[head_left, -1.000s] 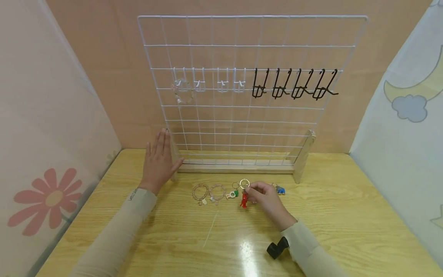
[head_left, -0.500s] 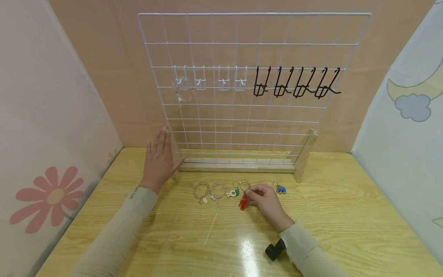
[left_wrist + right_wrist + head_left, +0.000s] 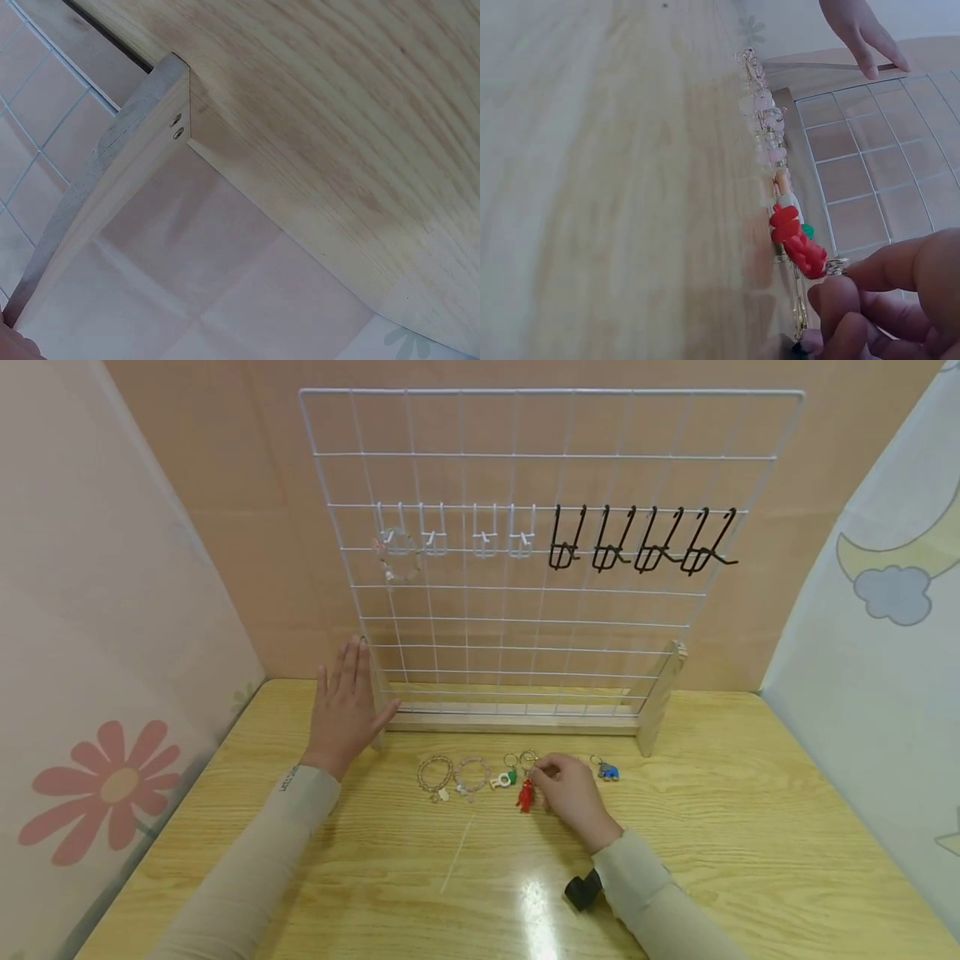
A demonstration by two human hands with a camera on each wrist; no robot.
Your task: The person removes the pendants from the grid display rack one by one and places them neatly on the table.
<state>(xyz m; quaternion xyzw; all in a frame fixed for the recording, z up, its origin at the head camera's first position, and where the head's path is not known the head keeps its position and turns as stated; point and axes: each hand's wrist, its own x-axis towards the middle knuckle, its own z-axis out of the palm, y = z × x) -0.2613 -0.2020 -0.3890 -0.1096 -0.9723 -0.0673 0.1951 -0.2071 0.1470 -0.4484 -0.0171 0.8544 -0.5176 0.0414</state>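
Observation:
My left hand (image 3: 342, 714) lies with straight fingers on the left wooden upright (image 3: 112, 165) of a white wire grid rack (image 3: 517, 718); its fingertips show at the lower left of the left wrist view. My right hand (image 3: 573, 797) pinches the metal link of a red figure keychain (image 3: 526, 796), close over the table. In the right wrist view the red figure (image 3: 799, 240) hangs past thumb and forefinger. Left of it lie a green-and-white keychain (image 3: 504, 779), a pink bead bracelet (image 3: 486, 768) and a gold-toned bracelet (image 3: 421, 774). Right of my hand is a blue keychain (image 3: 609, 772).
White hooks (image 3: 484, 543) and black hooks (image 3: 609, 558) hang in a row on the grid. A beaded bracelet (image 3: 388, 575) hangs from the leftmost white hook. A black strap-like piece (image 3: 582, 891) sits by my right cuff. Patterned cloth walls flank the wooden table (image 3: 360, 893).
The red keychain, pinched in my right hand, has shifted slightly left and its gold ring has tipped down toward the table. My left hand stays on the upright.

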